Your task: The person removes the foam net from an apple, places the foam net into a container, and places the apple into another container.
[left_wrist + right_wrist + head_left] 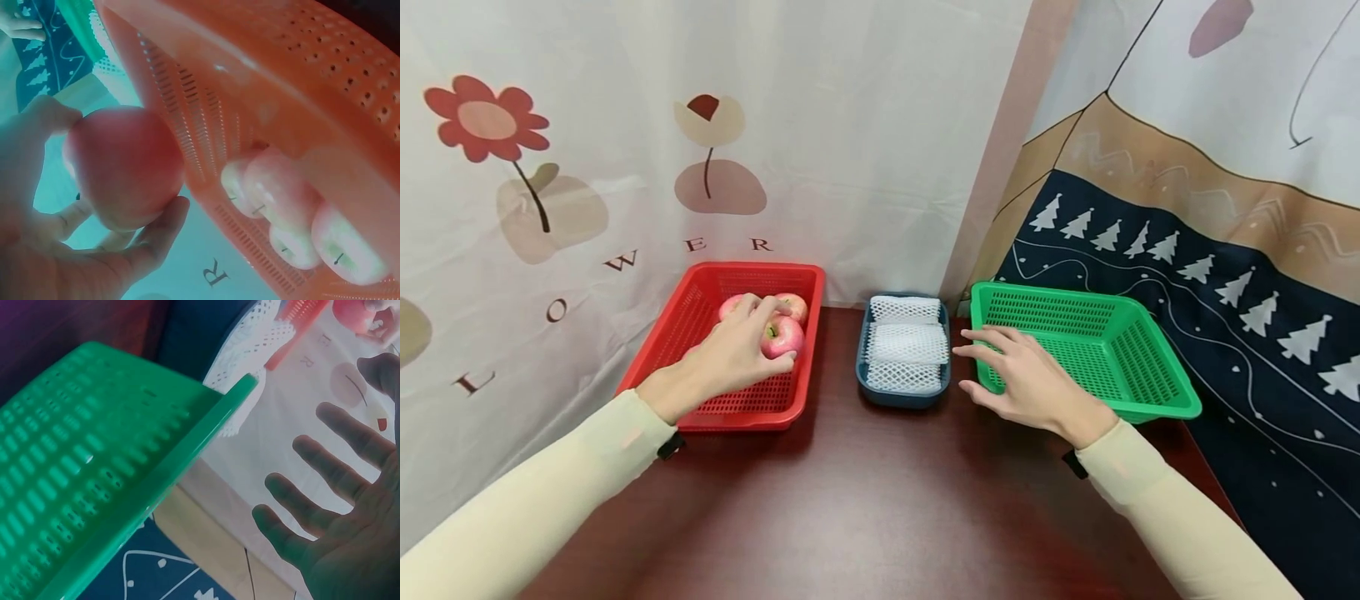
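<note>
My left hand [733,350] is over the red basket [816,350] and grips an apple [125,165] between thumb and fingertips. In the left wrist view this apple is beside the basket's rim, apart from several other apples [281,187] lying inside. My right hand [1037,385] hovers at the near left side of the green basket [1150,367], holding nothing. Its fingers are spread and point left, toward the dark blue tray [904,400]. White foam net sleeves [907,343] lie stacked in that tray, between the two baskets.
Everything stands on a dark reddish-brown table [880,500]. Behind the baskets hangs a pale curtain [865,150] with printed flowers and letters. A navy cloth with white trees [1225,333] borders the right side, close to the green basket.
</note>
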The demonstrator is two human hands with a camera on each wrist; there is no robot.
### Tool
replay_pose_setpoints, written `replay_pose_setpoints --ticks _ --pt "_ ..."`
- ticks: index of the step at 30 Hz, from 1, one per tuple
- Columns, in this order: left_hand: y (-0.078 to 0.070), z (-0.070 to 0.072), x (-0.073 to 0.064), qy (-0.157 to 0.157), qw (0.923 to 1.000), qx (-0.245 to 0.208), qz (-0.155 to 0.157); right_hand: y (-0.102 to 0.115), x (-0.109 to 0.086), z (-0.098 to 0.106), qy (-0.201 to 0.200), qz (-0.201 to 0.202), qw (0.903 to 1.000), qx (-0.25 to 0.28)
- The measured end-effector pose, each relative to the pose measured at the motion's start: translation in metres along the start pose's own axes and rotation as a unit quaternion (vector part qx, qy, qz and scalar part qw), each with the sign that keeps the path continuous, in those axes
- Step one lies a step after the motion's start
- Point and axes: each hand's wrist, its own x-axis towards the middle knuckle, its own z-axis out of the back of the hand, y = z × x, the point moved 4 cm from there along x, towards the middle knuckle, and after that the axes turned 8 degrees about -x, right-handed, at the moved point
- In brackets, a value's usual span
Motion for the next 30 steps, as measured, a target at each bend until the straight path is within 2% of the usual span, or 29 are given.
replay_pose_setpoints --ticks 10,17,23,30 --pt "0.015 -0.003 0.011 0.065 0.9975 0.027 0.003 -0.017 -0.011 0.008 0.002 -0.031 0.9995 -0.005" --pt "0.023 -0.012 0.013 0.103 0.9932 0.049 -0.025 -0.026 -0.015 0.011 0.014 -0.055 0.9984 0.006" --pt "0.023 -0.019 0.015 0.149 0.9840 0.084 -0.051 -0.032 -0.019 0.012 0.015 -0.067 0.9975 0.015" --pt "0.022 -0.023 0.013 0.220 0.9719 0.074 -0.042 -0.036 -0.023 0.012 0.007 -0.080 0.9966 0.018"
